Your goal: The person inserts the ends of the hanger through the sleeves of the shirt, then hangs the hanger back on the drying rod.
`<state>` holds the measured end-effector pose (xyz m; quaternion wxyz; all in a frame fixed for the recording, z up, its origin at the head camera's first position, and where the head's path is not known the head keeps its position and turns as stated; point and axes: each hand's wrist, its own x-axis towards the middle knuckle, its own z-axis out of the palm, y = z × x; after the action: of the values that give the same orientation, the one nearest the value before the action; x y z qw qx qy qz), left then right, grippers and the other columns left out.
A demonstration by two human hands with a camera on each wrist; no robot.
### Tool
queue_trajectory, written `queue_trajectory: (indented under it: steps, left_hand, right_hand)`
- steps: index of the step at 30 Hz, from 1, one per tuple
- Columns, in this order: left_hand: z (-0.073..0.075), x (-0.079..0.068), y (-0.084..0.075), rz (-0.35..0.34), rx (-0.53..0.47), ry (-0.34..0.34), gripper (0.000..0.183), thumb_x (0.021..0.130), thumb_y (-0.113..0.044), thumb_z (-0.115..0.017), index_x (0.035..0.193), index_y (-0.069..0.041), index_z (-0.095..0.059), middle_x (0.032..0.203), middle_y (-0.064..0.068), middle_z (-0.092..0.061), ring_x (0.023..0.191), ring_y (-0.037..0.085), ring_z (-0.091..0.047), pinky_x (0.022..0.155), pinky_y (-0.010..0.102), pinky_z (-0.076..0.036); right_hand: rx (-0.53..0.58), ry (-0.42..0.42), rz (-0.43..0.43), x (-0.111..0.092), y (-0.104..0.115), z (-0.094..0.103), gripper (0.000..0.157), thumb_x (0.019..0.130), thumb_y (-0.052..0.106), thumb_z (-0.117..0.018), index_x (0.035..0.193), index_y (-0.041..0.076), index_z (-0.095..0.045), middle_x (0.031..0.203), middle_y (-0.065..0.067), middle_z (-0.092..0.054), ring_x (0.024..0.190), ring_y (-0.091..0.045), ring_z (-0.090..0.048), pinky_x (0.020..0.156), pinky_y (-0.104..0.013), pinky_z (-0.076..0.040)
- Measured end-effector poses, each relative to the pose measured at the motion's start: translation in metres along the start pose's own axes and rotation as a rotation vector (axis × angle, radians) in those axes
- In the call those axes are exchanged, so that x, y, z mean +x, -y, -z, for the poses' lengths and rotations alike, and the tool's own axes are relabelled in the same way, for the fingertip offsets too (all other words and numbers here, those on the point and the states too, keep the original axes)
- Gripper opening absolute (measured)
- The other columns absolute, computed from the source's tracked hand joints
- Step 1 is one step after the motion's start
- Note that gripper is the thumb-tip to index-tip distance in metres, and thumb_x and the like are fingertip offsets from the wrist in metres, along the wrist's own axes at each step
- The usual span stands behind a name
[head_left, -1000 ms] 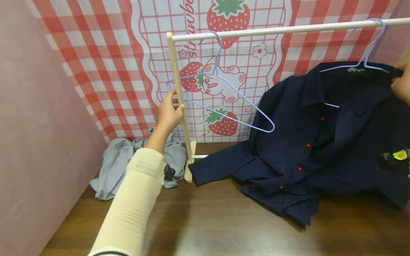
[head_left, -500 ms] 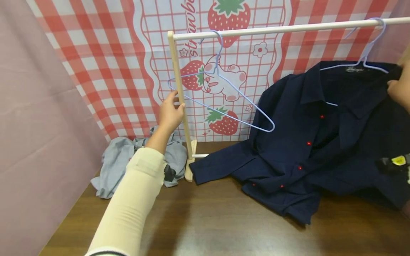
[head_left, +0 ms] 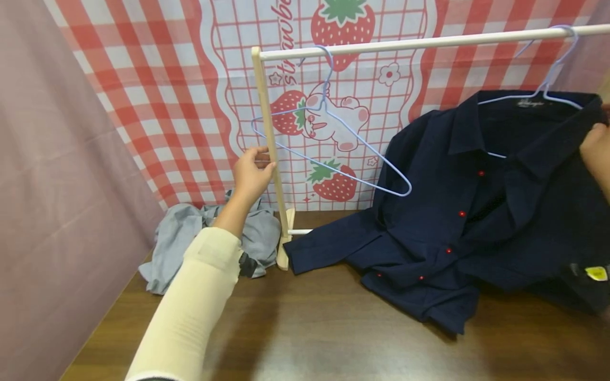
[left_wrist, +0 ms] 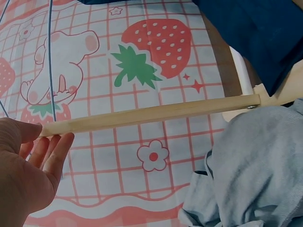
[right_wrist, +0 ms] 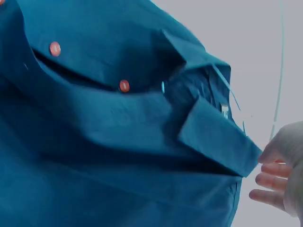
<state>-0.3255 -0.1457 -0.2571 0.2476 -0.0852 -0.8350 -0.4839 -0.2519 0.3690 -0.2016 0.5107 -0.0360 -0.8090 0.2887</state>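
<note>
In the head view my left hand (head_left: 252, 177) holds the upright wooden post (head_left: 267, 114) of a clothes rack; the left wrist view shows its thumb on one side and fingers on the other. An unfilled lilac hanger (head_left: 369, 148) hangs from the rail beside it. On a second hanger (head_left: 548, 79) sits a dark navy shirt (head_left: 429, 190) with red buttons, its collar spread and its lower part lying on the table. At the head view's right edge my right hand (head_left: 598, 153) pinches the shirt near the collar. In the right wrist view its thumb meets the collar's corner, the other fingers apart.
A white rail (head_left: 429, 44) spans the top of the rack. Behind the left arm, a crumpled grey garment (head_left: 176, 238) lies on the brown wooden table (head_left: 324, 328). A red checked strawberry cloth (head_left: 167, 106) covers the back, and a pink curtain (head_left: 71, 174) stands left.
My left hand has slid slightly down the post. My right hand has shifted a little at the collar, whose right side now stands out more. Both hangers stay on the rail.
</note>
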Motion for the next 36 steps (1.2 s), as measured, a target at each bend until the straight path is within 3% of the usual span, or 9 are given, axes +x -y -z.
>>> queue_trajectory:
  steps: [3, 6, 8, 10, 12, 15, 19, 27, 36]
  left_hand:
    - [0.002, -0.003, 0.005, -0.007, -0.010, 0.003, 0.033, 0.091, -0.002, -0.066, 0.123, 0.002, -0.061, 0.113, 0.017, -0.066, 0.103, 0.028, -0.066, 0.081, 0.030, -0.055]
    - [0.003, -0.005, 0.009, -0.009, -0.022, 0.008, 0.029, 0.090, -0.001, -0.066, 0.119, 0.002, -0.063, 0.110, 0.016, -0.067, 0.101, 0.028, -0.066, 0.079, 0.029, -0.056]
    - [0.004, -0.010, 0.009, -0.008, -0.043, 0.011, 0.026, 0.090, 0.000, -0.065, 0.116, 0.003, -0.063, 0.108, 0.017, -0.066, 0.096, 0.028, -0.066, 0.075, 0.027, -0.056]
    - [0.005, -0.015, 0.011, -0.008, -0.068, 0.011, 0.024, 0.091, 0.000, -0.065, 0.114, 0.004, -0.064, 0.105, 0.017, -0.066, 0.090, 0.027, -0.067, 0.071, 0.027, -0.057]
    - [0.007, -0.022, 0.012, -0.009, -0.087, 0.015, 0.021, 0.091, 0.000, -0.065, 0.112, 0.005, -0.064, 0.101, 0.017, -0.066, 0.084, 0.027, -0.067, 0.066, 0.026, -0.057]
    - [0.010, -0.033, 0.016, -0.028, -0.064, 0.024, 0.018, 0.092, -0.003, -0.065, 0.108, 0.005, -0.066, 0.099, 0.017, -0.067, 0.078, 0.027, -0.066, 0.063, 0.027, -0.056]
    - [0.015, -0.046, 0.022, -0.064, 0.001, 0.043, 0.015, 0.091, -0.003, -0.066, 0.104, 0.004, -0.068, 0.096, 0.017, -0.069, 0.076, 0.027, -0.066, 0.063, 0.030, -0.057]
    - [0.027, -0.071, 0.029, -0.160, 0.149, 0.114, 0.017, 0.087, -0.004, -0.071, 0.104, 0.002, -0.070, 0.100, 0.015, -0.068, 0.090, 0.027, -0.066, 0.075, 0.036, -0.057]
    - [0.047, -0.097, 0.038, -0.247, 0.229, 0.275, 0.026, 0.085, -0.004, -0.074, 0.110, 0.000, -0.069, 0.111, 0.016, -0.063, 0.100, 0.031, -0.062, 0.083, 0.043, -0.055]
  right_hand:
    - [-0.036, -0.016, 0.019, -0.013, 0.006, 0.002, 0.035, 0.090, -0.006, -0.035, 0.121, -0.019, -0.046, 0.103, -0.027, -0.054, 0.100, -0.024, -0.054, 0.097, -0.026, -0.035]
    - [-0.066, 0.030, 0.024, -0.027, 0.016, 0.006, 0.031, 0.089, -0.006, -0.040, 0.116, -0.018, -0.050, 0.094, -0.021, -0.053, 0.079, 0.010, -0.035, 0.078, -0.012, -0.026]
    - [-0.095, 0.091, 0.046, -0.036, 0.021, 0.010, 0.030, 0.088, -0.006, -0.046, 0.115, -0.019, -0.052, 0.095, -0.029, -0.053, 0.074, 0.018, -0.024, 0.070, -0.010, -0.021]
    - [-0.126, 0.170, 0.082, -0.045, 0.025, 0.014, 0.031, 0.086, -0.006, -0.052, 0.114, -0.020, -0.052, 0.099, -0.038, -0.053, 0.069, 0.009, -0.045, 0.065, -0.008, -0.021]
    - [-0.180, 0.272, 0.115, -0.053, 0.028, 0.016, 0.032, 0.085, -0.005, -0.057, 0.113, -0.019, -0.052, 0.098, -0.041, -0.054, 0.068, -0.017, -0.061, 0.059, -0.011, -0.025]
    - [-0.257, 0.430, 0.135, -0.069, 0.033, 0.018, 0.035, 0.085, -0.001, -0.064, 0.113, -0.017, -0.052, 0.098, -0.041, -0.055, 0.081, -0.056, -0.057, 0.057, -0.030, -0.042]
    - [-0.268, 0.570, 0.156, -0.091, 0.039, 0.015, 0.033, 0.085, 0.006, -0.069, 0.111, -0.011, -0.056, 0.096, -0.035, -0.060, 0.079, -0.049, -0.059, 0.065, -0.057, -0.041]
    - [-0.113, 0.671, 0.409, -0.124, 0.051, 0.002, 0.023, 0.075, 0.007, -0.081, 0.095, 0.005, -0.069, 0.083, -0.006, -0.069, 0.070, -0.019, -0.065, 0.059, -0.025, -0.050]
    - [0.139, 0.812, 0.637, -0.159, 0.073, -0.022, 0.032, 0.069, 0.007, -0.086, 0.094, 0.016, -0.069, 0.090, 0.012, -0.065, 0.079, -0.007, -0.062, 0.065, -0.032, -0.055]
